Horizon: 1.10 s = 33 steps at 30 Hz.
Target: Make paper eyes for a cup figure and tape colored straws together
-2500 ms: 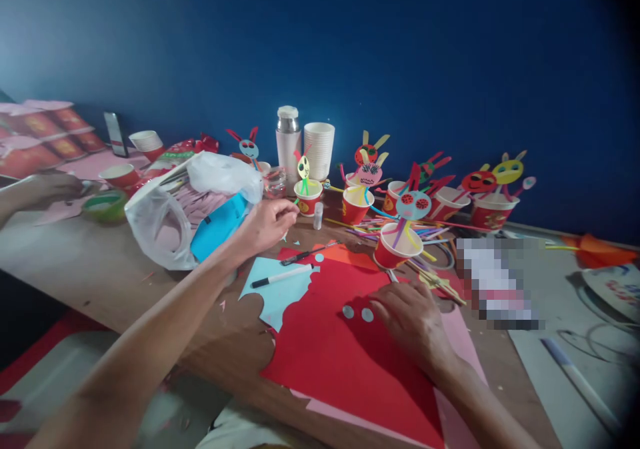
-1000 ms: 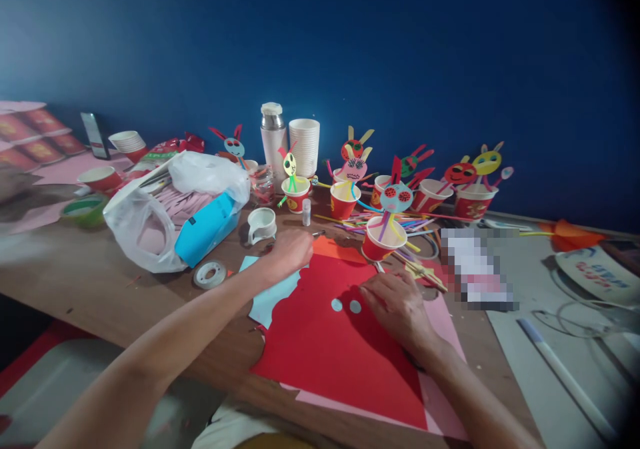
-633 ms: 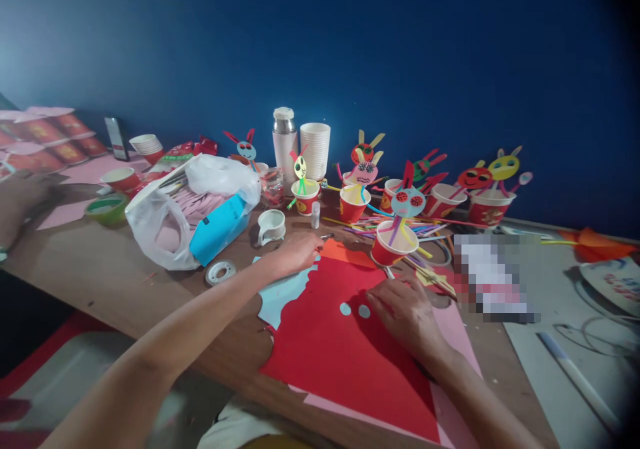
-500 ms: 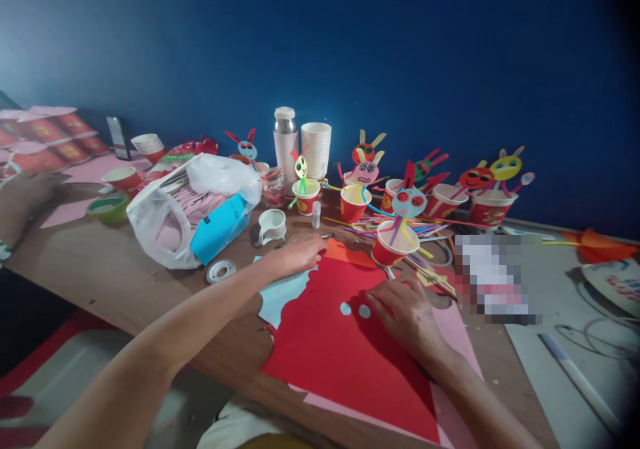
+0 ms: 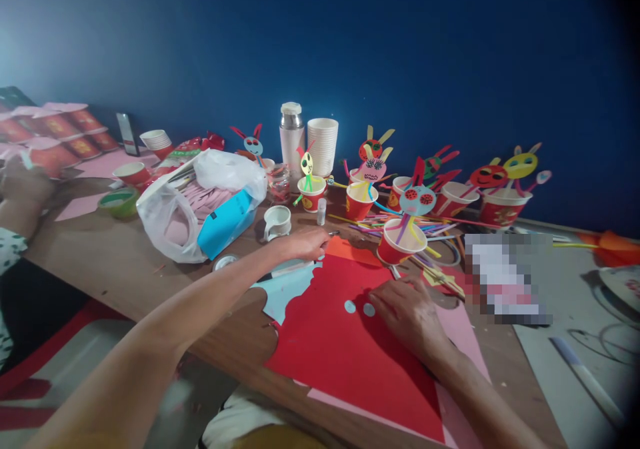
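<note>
From left to right, I record the bag (image 5: 230,169) left of the left hand (image 5: 313,244). That hand is curled at the red sheet's far left; I cannot tell whether it grips anything. Two discs (image 5: 359,308) lie on the red sheet (image 5: 345,362), just left of the right hand (image 5: 405,306), loosely open, palm down on the sheet.

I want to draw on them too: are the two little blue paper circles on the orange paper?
No, they lie on the red paper.

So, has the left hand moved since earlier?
Yes: the left hand moved right and nearer the camera, from beside the clear tube to in front of it.
</note>
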Motion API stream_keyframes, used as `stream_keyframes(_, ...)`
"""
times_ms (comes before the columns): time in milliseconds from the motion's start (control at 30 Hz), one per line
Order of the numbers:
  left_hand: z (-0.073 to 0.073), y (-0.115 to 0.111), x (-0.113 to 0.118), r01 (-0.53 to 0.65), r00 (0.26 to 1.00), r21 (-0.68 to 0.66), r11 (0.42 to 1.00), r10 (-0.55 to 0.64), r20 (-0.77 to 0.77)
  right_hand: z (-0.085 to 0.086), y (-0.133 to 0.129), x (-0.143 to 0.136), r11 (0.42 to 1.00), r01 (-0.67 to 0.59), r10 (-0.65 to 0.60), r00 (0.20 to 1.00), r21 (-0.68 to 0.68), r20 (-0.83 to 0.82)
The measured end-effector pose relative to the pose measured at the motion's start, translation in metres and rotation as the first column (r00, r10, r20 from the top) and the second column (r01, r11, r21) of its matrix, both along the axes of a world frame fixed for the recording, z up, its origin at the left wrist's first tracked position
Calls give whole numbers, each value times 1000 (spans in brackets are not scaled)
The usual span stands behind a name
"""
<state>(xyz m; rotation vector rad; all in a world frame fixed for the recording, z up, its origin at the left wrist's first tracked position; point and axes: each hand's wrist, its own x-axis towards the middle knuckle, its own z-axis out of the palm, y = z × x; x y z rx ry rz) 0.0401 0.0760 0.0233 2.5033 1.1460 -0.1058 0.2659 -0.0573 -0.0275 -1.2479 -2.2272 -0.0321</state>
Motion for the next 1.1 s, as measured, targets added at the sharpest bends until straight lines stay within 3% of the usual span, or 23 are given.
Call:
stream_keyframes(167,2,-4,2,-60,997,-46,997,62,40,2,-1,-1,1000,-4,4,1000,1,1)
stream_keyframes(300,12,-4,-5,-154,970,-57,986,162,180,4,0,-2,1000,-2,2,1000,20,11)
stream_keyframes(367,19,-8,-12,-163,914,-167,972,213,345,5,0,-3,1000,1,-2,1000,22,22)
stream_keyframes(400,22,-12,-16,-124,859,-306,944,257,443,5,0,-3,1000,5,-5,1000,21,24)
stream_keyframes(433,24,-18,-19,-44,776,-481,876,333,536,5,0,-3,1000,8,-9,1000,19,24)
stream_keyframes(467,25,-23,-22,94,683,-630,771,411,604,6,-1,-4,1000,9,-9,1000,16,22)
stream_keyframes(500,26,-30,-25,247,578,-712,658,489,653,6,-1,-4,1000,8,-8,1000,12,18)
stream_keyframes(567,24,-42,-27,475,412,-736,483,616,671,6,-2,-4,1000,10,-10,1000,8,14)
stream_keyframes(633,20,-51,-27,585,326,-714,386,694,642,5,-2,-5,1000,16,-16,1000,0,17)
stream_keyframes(733,16,-56,-25,631,280,-702,330,748,602,4,-1,-4,1000,21,-21,999,-18,27)
stream_keyframes(833,17,-53,-24,587,294,-724,362,738,608,4,0,-4,999,22,-21,999,-23,40)
stream_keyframes(900,17,-49,-23,460,378,-768,446,684,624,5,0,-4,1000,20,-19,998,-21,56)
stream_keyframes(967,15,-44,-20,222,548,-762,608,569,613,6,-1,-4,1000,12,-11,997,-18,71)
stream_keyframes(1000,13,-42,-18,100,654,-699,708,483,582,7,-1,-4,1000,10,-9,997,-12,73)
stream_keyframes(1033,10,-40,-15,10,754,-591,806,382,534,7,-1,-5,1000,10,-10,997,-5,71)
stream_keyframes(1100,5,-39,-9,-22,892,-332,943,169,420,8,-1,-5,1000,10,-10,998,4,60)
